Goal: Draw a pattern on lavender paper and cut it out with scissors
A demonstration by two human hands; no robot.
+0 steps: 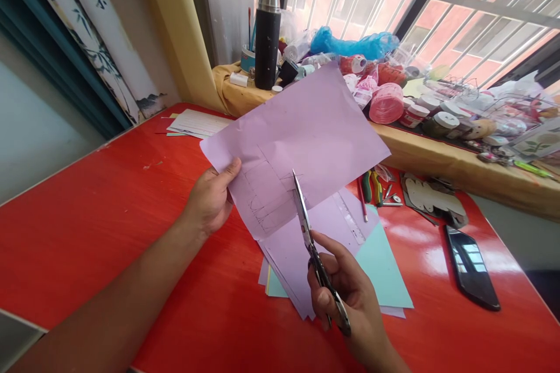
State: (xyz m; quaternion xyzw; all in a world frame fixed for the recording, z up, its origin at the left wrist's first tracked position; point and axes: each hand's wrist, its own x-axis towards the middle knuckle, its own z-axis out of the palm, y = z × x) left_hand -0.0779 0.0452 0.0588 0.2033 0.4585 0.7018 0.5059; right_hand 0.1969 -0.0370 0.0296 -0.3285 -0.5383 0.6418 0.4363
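Note:
A large purple sheet [301, 122] is raised above the table, with pencil lines drawn on its lower left part. My left hand [214, 198] pinches its left edge, thumb on top. In my right hand [345, 297] are metal scissors [312, 250], pointing up and away; their blades look closed or nearly so and overlap the sheet's lower edge near the pencil lines. Under the raised sheet lie more purple sheets [284, 262] and a light green sheet [385, 262]. A clear ruler [350, 218] rests on the purple stack.
On the red table [109, 215] are white papers [199, 123], a red pencil [363, 201], pliers [371, 186], grey cut pieces [433, 198] and a phone [471, 268]. The windowsill holds a black flask [266, 41], jars [440, 122] and a blue bag [354, 42].

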